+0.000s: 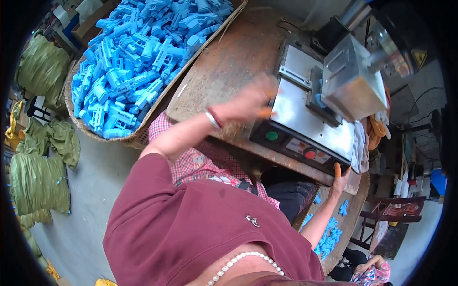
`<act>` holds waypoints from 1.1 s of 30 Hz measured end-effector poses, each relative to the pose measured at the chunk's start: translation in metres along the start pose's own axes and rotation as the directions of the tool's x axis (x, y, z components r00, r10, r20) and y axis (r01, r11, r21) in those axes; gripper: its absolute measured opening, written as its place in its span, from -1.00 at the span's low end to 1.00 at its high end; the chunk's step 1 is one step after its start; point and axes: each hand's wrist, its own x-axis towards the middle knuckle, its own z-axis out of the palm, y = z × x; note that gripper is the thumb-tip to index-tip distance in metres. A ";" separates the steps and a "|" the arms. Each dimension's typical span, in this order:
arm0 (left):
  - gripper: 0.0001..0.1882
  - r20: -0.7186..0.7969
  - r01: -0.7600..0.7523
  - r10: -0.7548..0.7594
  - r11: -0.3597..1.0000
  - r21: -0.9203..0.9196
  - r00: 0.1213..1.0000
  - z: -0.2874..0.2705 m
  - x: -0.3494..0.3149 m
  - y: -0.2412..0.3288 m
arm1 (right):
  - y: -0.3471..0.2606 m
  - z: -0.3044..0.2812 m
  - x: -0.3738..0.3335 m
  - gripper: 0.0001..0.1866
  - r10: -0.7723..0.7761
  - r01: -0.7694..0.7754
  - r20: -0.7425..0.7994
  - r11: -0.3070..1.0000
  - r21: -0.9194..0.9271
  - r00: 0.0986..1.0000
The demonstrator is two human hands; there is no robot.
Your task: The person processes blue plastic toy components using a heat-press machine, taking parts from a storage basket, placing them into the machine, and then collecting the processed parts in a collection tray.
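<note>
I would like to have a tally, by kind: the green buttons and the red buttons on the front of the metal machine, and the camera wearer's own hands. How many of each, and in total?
Green button: 1
Red button: 1
Wearer's hands, left hand and right hand: 2
Total: 4
</note>
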 end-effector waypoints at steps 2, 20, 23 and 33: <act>-0.42 -0.232 0.220 -0.161 0.940 0.259 0.959 -0.041 0.000 -0.093 | -0.002 -0.001 -0.003 -0.31 0.044 -0.044 0.006 0.996 0.079 0.999; -0.49 -0.103 0.197 -0.187 0.976 0.094 0.977 0.023 0.019 0.070 | -0.094 0.097 0.089 -0.69 -0.511 0.532 0.161 0.836 -0.135 0.844; -0.54 -0.136 0.341 -0.341 0.940 -0.024 0.930 0.029 0.010 0.072 | -0.101 0.109 0.109 -0.74 -0.565 0.606 0.294 0.793 -0.066 0.771; -0.60 -0.257 0.222 -0.228 0.974 -0.053 0.939 0.045 0.037 0.068 | -0.101 0.116 0.126 -0.75 -0.712 0.630 -0.044 0.647 -0.429 0.701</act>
